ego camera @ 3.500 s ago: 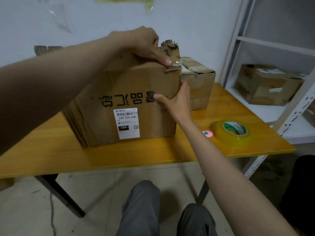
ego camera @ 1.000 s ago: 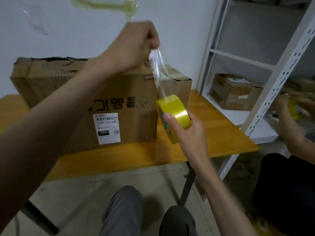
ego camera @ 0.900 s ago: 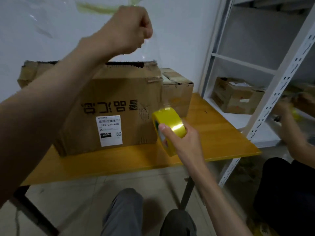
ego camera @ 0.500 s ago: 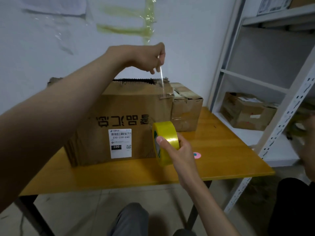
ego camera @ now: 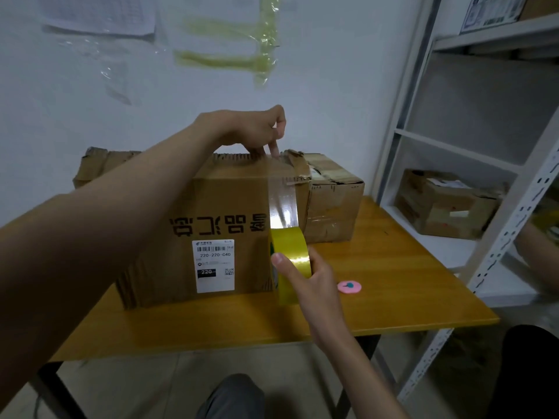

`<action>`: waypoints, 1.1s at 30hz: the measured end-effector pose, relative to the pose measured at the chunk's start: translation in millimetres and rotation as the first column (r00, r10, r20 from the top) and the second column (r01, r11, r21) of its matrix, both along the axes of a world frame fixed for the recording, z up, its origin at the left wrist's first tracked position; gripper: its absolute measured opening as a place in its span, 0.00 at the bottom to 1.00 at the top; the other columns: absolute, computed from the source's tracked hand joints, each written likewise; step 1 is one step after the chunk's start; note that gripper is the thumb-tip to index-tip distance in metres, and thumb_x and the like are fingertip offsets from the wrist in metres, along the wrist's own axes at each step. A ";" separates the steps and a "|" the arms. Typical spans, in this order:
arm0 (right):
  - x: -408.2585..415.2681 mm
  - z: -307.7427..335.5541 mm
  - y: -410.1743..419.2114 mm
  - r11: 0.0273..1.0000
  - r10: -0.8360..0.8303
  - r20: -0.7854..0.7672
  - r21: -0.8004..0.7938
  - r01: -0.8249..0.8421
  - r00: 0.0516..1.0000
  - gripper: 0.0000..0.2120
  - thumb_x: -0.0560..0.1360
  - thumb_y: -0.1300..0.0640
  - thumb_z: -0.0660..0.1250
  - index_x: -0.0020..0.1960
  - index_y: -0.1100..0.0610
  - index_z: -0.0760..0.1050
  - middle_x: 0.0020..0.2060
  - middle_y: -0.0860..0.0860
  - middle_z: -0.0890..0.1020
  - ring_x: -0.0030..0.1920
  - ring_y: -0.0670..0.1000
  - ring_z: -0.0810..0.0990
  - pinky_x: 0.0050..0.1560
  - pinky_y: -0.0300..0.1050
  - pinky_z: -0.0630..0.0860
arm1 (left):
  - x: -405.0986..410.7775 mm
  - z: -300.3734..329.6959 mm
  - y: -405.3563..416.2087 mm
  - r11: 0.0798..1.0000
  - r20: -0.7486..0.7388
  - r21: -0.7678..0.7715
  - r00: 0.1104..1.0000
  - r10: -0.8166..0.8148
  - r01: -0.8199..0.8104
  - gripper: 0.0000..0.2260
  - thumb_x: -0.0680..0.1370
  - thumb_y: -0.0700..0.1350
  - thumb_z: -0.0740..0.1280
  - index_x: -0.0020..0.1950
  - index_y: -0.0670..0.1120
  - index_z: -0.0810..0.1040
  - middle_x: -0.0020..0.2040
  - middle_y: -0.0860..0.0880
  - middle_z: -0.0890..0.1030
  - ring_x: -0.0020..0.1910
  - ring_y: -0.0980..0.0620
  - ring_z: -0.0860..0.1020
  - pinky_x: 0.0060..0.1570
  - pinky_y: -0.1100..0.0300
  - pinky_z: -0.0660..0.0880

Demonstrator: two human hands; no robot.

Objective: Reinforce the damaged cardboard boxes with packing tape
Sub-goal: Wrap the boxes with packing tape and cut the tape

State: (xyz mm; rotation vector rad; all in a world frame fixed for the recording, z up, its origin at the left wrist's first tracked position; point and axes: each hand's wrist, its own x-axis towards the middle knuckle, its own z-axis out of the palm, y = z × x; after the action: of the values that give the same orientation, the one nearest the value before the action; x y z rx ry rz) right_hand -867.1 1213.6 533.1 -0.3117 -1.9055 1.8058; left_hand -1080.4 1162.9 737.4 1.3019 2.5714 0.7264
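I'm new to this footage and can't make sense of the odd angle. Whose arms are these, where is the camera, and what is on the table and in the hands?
No machine here: a person wears a wide-angle camera on the head, looking forward and down, so both arms reach in from below. The left hand presses the free end of a clear tape strip onto the top edge of a large brown cardboard box with a white label. The right hand grips a yellow roll of packing tape, from which the strip runs down the box's front. On the orange wooden table also stand a smaller worn brown box, behind the large one's right end, and a small pink round disc. A white metal shelf at the right holds another cardboard box.
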 end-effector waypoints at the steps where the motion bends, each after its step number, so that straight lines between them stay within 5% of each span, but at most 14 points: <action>1: -0.6 -0.4 0.2 1.000 0.000 -0.003 0.002 0.000 1.000 0.22 0.69 0.39 0.73 0.57 0.51 0.80 0.48 0.44 0.87 0.52 0.42 0.84 0.58 0.45 0.78 | -1.1 -0.2 1.7 1.000 -0.011 0.000 1.000 -0.001 0.001 0.03 0.86 0.45 0.53 0.53 0.50 0.63 0.54 0.44 0.83 0.40 0.46 0.75 0.49 0.51 0.74; 16: -10.0 -3.4 4.3 0.997 -0.057 0.045 0.059 0.054 0.997 0.25 0.68 0.36 0.72 0.54 0.54 0.80 0.47 0.48 0.86 0.50 0.46 0.84 0.56 0.51 0.80 | -16.3 -19.6 12.2 0.999 -0.183 0.020 0.982 0.045 -0.042 0.09 0.84 0.39 0.54 0.49 0.52 0.68 0.50 0.47 0.80 0.46 0.48 0.77 0.49 0.51 0.74; 21: -3.5 0.6 6.0 0.996 -0.059 0.010 0.062 0.058 0.998 0.28 0.71 0.38 0.73 0.55 0.63 0.76 0.46 0.57 0.84 0.50 0.62 0.81 0.51 0.62 0.79 | -19.5 -30.6 17.7 0.997 -0.273 -0.014 0.959 0.069 -0.076 0.09 0.82 0.34 0.57 0.56 0.41 0.76 0.50 0.51 0.77 0.52 0.50 0.74 0.49 0.57 0.68; 28: -0.7 2.4 9.9 0.996 -0.047 -0.012 0.071 0.047 0.999 0.30 0.69 0.38 0.71 0.55 0.64 0.75 0.45 0.58 0.82 0.41 0.51 0.80 0.42 0.46 0.78 | -22.9 -45.2 24.5 0.994 -0.266 0.040 0.957 0.113 -0.106 0.10 0.83 0.34 0.59 0.57 0.38 0.80 0.58 0.46 0.80 0.59 0.48 0.75 0.53 0.59 0.69; 33: -2.8 0.0 6.9 0.997 -0.043 -0.028 0.065 0.045 0.999 0.30 0.70 0.38 0.71 0.52 0.65 0.73 0.38 0.56 0.79 0.39 0.50 0.76 0.40 0.46 0.75 | -22.1 -50.9 28.2 0.990 -0.279 0.058 0.951 0.136 -0.125 0.10 0.82 0.34 0.60 0.56 0.38 0.81 0.59 0.44 0.82 0.61 0.46 0.77 0.52 0.59 0.70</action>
State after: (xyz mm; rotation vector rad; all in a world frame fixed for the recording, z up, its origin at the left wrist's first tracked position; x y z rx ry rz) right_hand -869.9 1220.5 533.1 -0.3033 -1.9205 1.7070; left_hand -1102.6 1191.1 686.6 1.3445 2.9073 0.6587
